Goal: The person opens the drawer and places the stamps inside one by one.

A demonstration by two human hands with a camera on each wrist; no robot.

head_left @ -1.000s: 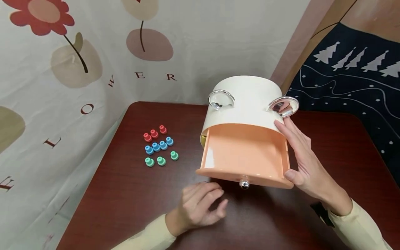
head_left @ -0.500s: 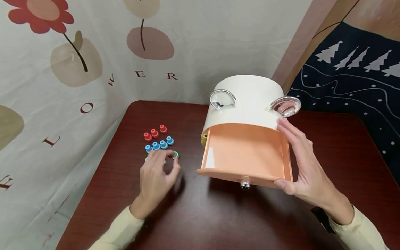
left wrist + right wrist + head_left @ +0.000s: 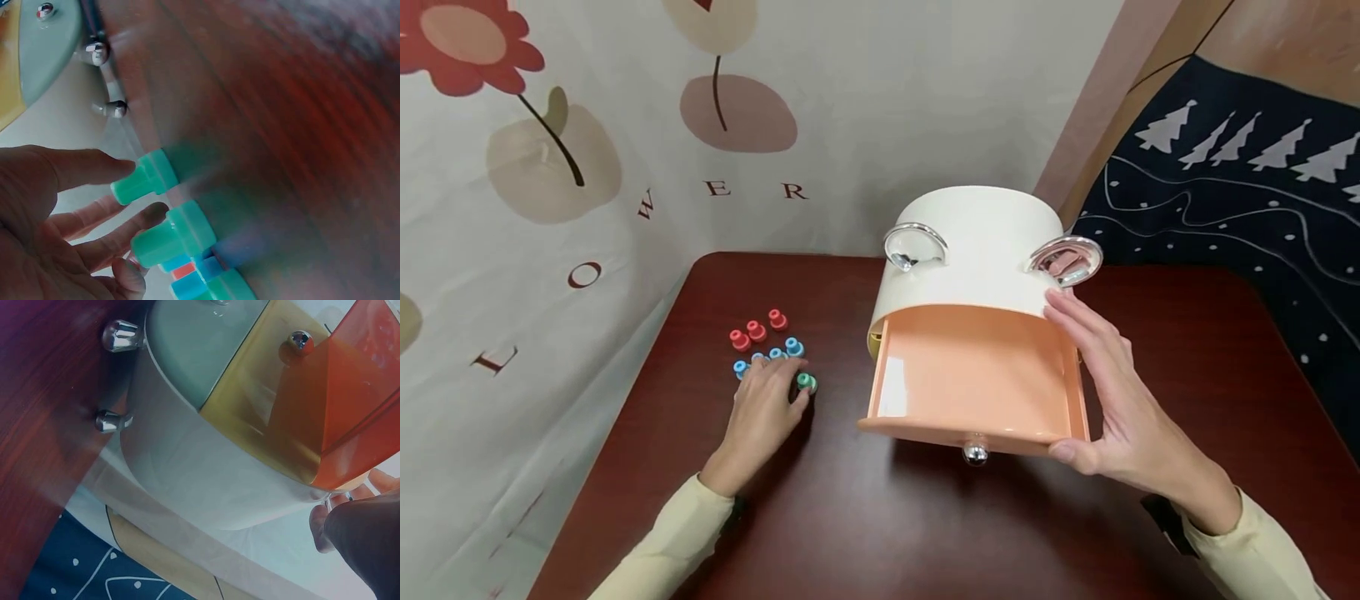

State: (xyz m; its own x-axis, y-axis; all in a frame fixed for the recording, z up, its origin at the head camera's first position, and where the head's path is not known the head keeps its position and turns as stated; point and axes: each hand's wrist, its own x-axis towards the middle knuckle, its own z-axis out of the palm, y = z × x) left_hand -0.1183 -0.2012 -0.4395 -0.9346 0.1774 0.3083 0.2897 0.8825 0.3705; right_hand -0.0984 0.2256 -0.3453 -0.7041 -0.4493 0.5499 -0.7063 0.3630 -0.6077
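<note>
Your left hand [image 3: 762, 410] frames a green peg [image 3: 806, 382], pinch unclear; crowding could topple blue pegs [image 3: 793, 347] at ten o'clock. Your right hand [image 3: 1123, 408] grips the drawer [image 3: 977, 375].

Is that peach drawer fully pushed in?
No, the peach drawer sticks out of the white cabinet, its inside showing in the head view.

A pale yellow sleeve [image 3: 672, 532] is worn either side of the drawer [image 3: 977, 375]; right of it, a black band [image 3: 1168, 523], perhaps, is half-seen.
</note>
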